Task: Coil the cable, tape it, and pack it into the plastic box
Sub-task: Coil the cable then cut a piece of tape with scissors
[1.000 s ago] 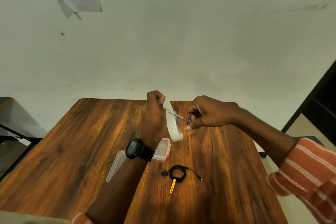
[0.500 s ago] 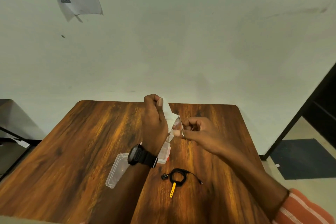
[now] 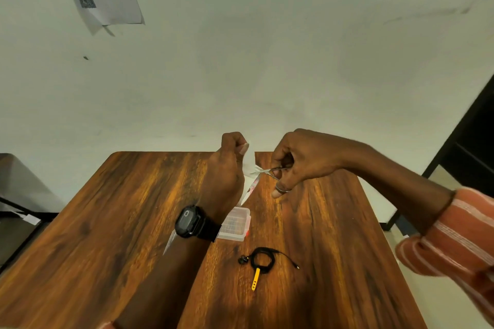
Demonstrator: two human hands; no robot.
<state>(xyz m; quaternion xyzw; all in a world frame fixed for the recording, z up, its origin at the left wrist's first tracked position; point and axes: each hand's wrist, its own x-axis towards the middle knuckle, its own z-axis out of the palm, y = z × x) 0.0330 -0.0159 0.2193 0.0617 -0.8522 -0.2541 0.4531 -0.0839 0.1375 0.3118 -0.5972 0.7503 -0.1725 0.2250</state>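
Presently, head view: the left hand (image 3: pixel 227 168) pinches a strip of white tape (image 3: pixel 250 168) taut above the tabletop (image 3: pixel 120 208); the right hand (image 3: pixel 299 160) has its fingers (image 3: pixel 278 192) clenched through small scissors (image 3: pixel 267 171), blades at the strip. One coiled cable (image 3: pixel 263 260), with a yellow tag, lies near the front, just beside one plastic box (image 3: pixel 236 224), whose lid is open. Risk, as judged: the cut piece may fold onto itself or stick to the blades, and the unbound coil may spring loose. Count: two hands, one pair of scissors.
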